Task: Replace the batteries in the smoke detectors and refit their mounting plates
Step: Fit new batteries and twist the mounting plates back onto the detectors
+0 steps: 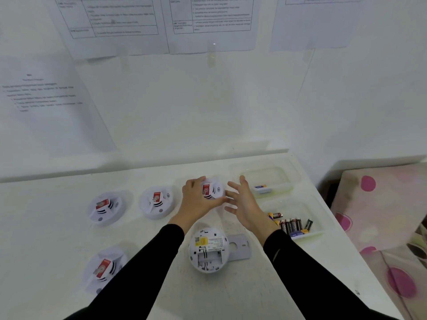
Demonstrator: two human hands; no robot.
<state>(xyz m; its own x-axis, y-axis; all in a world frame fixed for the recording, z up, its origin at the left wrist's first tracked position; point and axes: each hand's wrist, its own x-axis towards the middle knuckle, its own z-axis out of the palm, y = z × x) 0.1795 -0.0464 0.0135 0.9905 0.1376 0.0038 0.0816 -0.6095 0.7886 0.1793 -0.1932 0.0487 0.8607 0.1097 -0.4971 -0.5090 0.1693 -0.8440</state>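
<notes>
Left hand [196,200] grips smoke detector [213,189]; right hand [246,205] spread wide at its 3 o'clock. Battery tray [312,235] close at 5 o'clock.

Nothing here reads cleanly. The sheets on the wall [120,21] carry ruled tables and lines of print, all too blurred to make out. Each face-up smoke detector [150,211] bears a red sticker [157,196] with a white round mark and a curved sound-wave sign [168,195] beside it. The upturned detector [209,257] has a yellow label [200,241] with fine print, illegible. The batteries [292,225] show lettering too smeared to read.
</notes>
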